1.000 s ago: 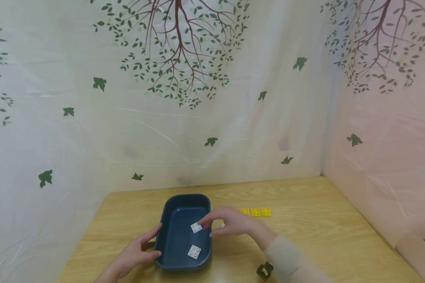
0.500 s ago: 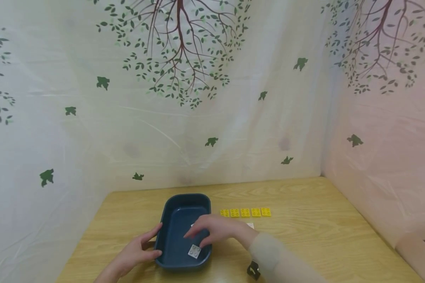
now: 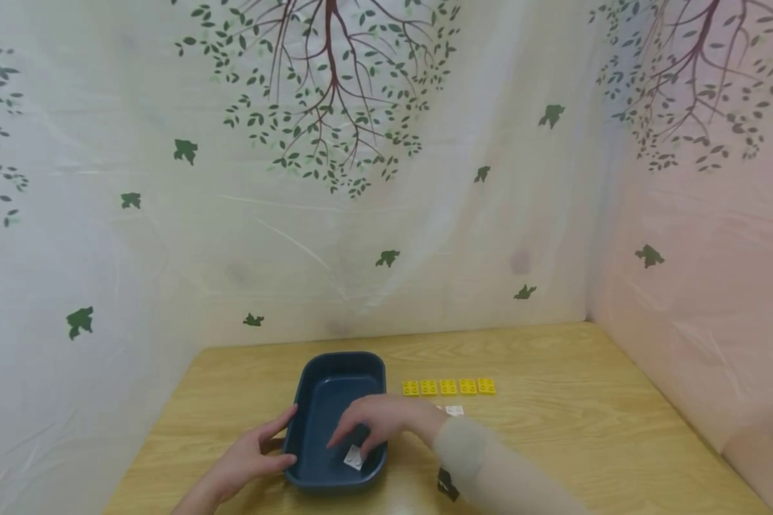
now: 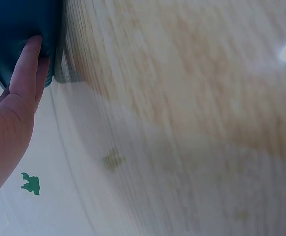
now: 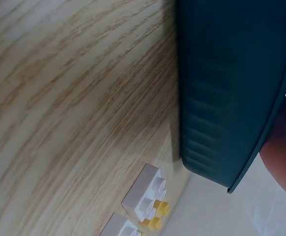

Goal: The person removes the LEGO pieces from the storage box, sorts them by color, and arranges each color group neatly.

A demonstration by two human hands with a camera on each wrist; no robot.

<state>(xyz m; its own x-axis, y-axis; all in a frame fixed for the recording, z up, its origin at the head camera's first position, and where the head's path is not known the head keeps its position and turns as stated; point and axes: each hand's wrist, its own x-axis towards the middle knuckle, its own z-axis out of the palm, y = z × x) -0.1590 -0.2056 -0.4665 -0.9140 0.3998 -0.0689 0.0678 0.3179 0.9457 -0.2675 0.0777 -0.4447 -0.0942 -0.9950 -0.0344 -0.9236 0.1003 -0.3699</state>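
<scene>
A dark blue rectangular bin (image 3: 315, 411) stands on the table. My left hand (image 3: 250, 458) rests against its left side, thumb and index finger spread apart and touching the rim. In the left wrist view, straight fingers (image 4: 24, 73) lie along the bin's outer wall (image 4: 10, 29). My right hand (image 3: 378, 420) reaches over the right rim into the bin. Its thumb is beside a white building block (image 3: 353, 458) on the bin floor, while the index finger extends past it on the left. In the right wrist view the bin's wall (image 5: 231, 88) hides most of this hand.
Several yellow building blocks (image 3: 448, 387) form a row right of the bin. A white block (image 3: 454, 410) lies in front of them, partly hidden by my right wrist. A black device (image 3: 447, 485) shows under the right sleeve. Pale printed sheets (image 3: 335, 250) enclose the table.
My right hand has moved left and down, from the upper white block at the bin's right rim to the lower one. It now covers the upper block. The left hand keeps its place.
</scene>
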